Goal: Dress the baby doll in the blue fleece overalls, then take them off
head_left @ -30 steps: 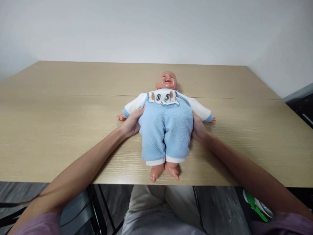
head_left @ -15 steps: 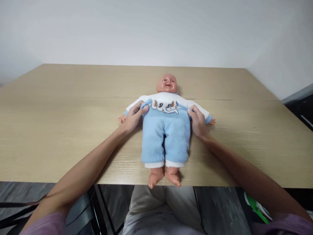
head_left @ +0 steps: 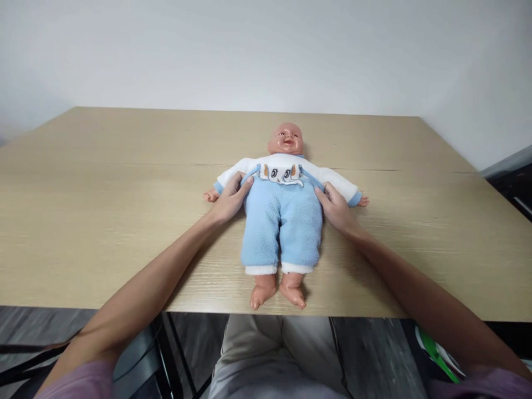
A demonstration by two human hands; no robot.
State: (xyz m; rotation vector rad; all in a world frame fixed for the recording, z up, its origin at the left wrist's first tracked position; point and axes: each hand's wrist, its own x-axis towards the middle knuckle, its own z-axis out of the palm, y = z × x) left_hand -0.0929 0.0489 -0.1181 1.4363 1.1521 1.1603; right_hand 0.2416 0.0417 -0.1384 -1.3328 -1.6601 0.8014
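Note:
A baby doll [head_left: 286,141] lies on its back on the table, head away from me and bare feet near the front edge. It wears a white long-sleeved top [head_left: 318,164] with blue cuffs and fluffy light-blue overalls [head_left: 282,221] with an elephant face on the bib. My left hand [head_left: 230,198] is closed on the overalls' side edge at the doll's waist, thumb on top. On the other side my right hand [head_left: 336,206] pinches the matching edge below the blue strap [head_left: 311,176]. The fingers under the fabric are partly hidden.
The wooden table [head_left: 103,194] reaches back to a white wall [head_left: 249,55]. A dark object [head_left: 513,185] stands beyond its right edge. Below the front edge are a dark chair [head_left: 141,360] on the left and a green and white item [head_left: 438,354] on the right.
The doll has shifted slightly away from me, its feet now farther from the front edge. The straps at the bib sit higher and slope down toward my hands, which still grip the sides.

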